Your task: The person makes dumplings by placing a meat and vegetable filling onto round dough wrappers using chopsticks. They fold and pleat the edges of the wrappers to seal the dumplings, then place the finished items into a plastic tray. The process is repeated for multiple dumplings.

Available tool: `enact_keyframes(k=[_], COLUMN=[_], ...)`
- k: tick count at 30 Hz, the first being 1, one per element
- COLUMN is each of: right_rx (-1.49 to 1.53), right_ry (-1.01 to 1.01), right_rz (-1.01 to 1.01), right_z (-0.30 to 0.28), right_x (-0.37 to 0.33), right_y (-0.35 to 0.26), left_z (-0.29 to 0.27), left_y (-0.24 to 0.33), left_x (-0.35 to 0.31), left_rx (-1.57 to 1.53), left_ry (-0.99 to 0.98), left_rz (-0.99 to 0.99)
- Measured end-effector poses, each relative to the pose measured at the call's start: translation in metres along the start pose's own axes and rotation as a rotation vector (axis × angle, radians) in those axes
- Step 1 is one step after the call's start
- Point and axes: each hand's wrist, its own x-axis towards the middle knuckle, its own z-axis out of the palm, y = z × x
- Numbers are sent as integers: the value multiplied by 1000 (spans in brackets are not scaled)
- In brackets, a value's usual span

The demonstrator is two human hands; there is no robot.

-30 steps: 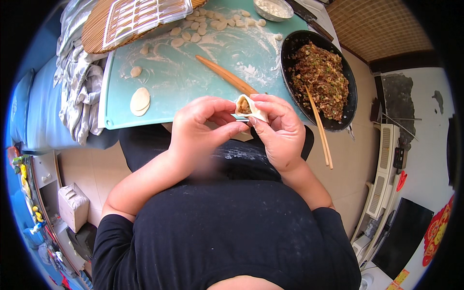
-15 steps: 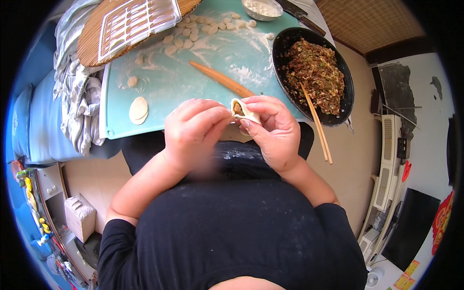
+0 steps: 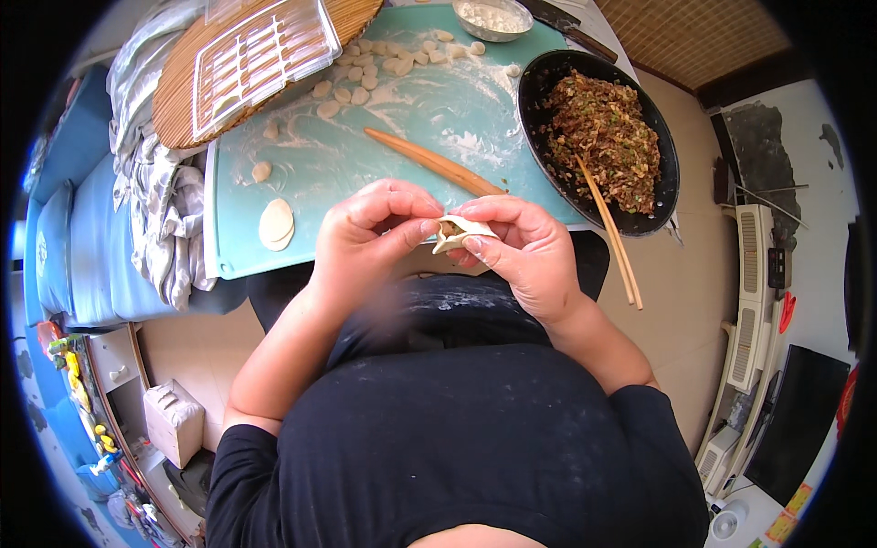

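Observation:
A partly folded dumpling (image 3: 457,234) is held between both hands just off the near edge of the teal mat (image 3: 347,201). Some brown filling shows in its gap on the left side. My left hand (image 3: 370,228) pinches the dumpling's left rim between thumb and fingertips. With fingers behind and thumb in front, my right hand (image 3: 521,242) grips the wrapper from the right. Beyond the hands lies a wooden rolling pin (image 3: 434,163), tapered at its end. Two overlapping round wrappers (image 3: 276,225) rest at the mat's left near corner.
A black pan (image 3: 674,173) of minced filling (image 3: 607,137) stands at the right, with chopsticks (image 3: 610,233) jutting over its near rim. Several dough pieces (image 3: 365,73) lie at the back beside a flour bowl (image 3: 493,33). A knife (image 3: 575,32) is behind the pan; a clear tray (image 3: 265,64) sits on a woven mat (image 3: 174,114).
The dumpling's opening has narrowed, and my left fingers now pinch its left rim. The whole scene has shifted slightly to the right in view.

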Motion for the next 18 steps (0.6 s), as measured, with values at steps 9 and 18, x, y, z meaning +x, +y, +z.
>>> enact_keyframes(k=[9, 18], right_rx=[-7, 25], right_ry=[77, 52], right_rz=[-148, -165], right_z=[5, 8], right_x=[5, 4], right_y=[11, 15], left_z=[15, 18], left_y=[4, -5], left_x=[-9, -9], left_rx=[131, 351], left_ry=[158, 192], left_rz=[121, 387])
